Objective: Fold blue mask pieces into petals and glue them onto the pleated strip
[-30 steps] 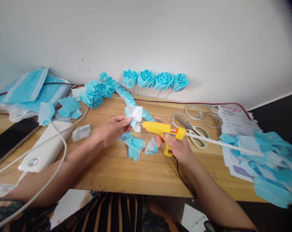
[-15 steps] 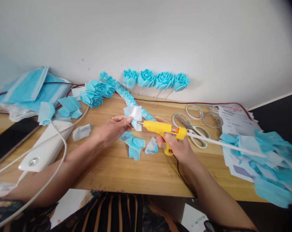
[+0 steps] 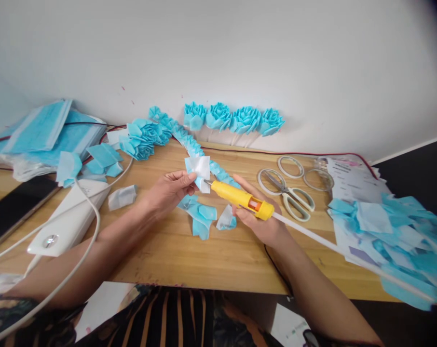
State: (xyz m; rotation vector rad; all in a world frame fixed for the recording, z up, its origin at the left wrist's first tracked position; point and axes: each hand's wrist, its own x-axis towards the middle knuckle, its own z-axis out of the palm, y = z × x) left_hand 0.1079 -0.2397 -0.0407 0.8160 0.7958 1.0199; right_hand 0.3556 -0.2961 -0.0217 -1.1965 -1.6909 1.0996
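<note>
My left hand [image 3: 168, 192] pinches a small white-and-blue fabric piece [image 3: 199, 169] above the wooden table [image 3: 211, 250]. My right hand [image 3: 259, 218] grips a yellow hot glue gun [image 3: 242, 198], tilted with its nozzle touching the fabric piece's lower edge. A long white glue stick [image 3: 334, 248] juts out behind the gun to the right. Under the hands lie folded blue fabric pieces [image 3: 200, 217] and one small pale piece [image 3: 226, 219]. A blue pleated strip [image 3: 193, 144] runs back from the held piece toward the wall.
Blue fabric roses [image 3: 233, 119] line the wall. More blue flowers [image 3: 142, 137] and cut pieces [image 3: 102, 161] lie left, by a stack of masks [image 3: 41, 135] and a white power strip [image 3: 70, 217]. Scissors [image 3: 289, 193], tape rings [image 3: 290, 167] and blue scraps on papers [image 3: 392, 231] sit right.
My right hand has rolled and lowered the glue gun, so its rear and the glue stick now slope down to the right. The fabric piece rose slightly in my left hand.
</note>
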